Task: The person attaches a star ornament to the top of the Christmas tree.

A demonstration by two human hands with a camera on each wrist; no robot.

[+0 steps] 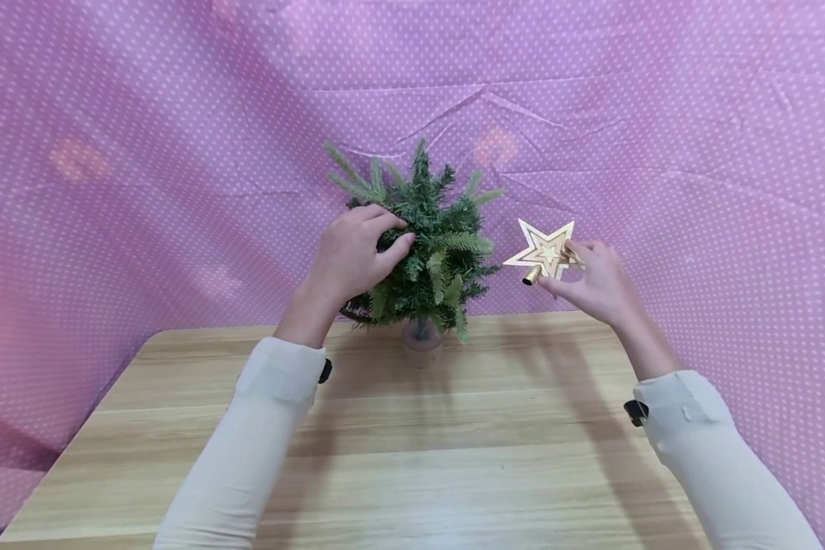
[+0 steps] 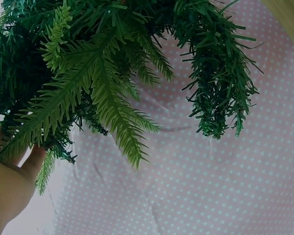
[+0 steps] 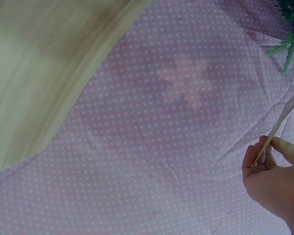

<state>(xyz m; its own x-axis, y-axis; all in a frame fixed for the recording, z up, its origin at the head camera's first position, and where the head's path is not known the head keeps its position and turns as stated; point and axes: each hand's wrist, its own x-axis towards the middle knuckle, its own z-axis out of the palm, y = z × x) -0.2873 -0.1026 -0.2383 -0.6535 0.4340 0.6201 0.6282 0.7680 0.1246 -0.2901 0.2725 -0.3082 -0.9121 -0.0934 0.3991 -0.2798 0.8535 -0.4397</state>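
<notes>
Just right of the left hand [image 1: 354, 248], the small artificial tree [image 1: 429, 210] bars the way, its branches spreading above, ahead of and below the fingertips. Left of that hand, free air runs out to the dotted cloth [image 1: 179, 137]. From the right hand [image 1: 600, 284], passage leftward to the branches is narrowed by the gold star [image 1: 548, 250] it pinches, one tip near the foliage. The cloth limits reach beyond both hands and right of the right one. Below and between them, a wide lane over the table [image 1: 481, 451] leads to the pot [image 1: 422, 355].
</notes>
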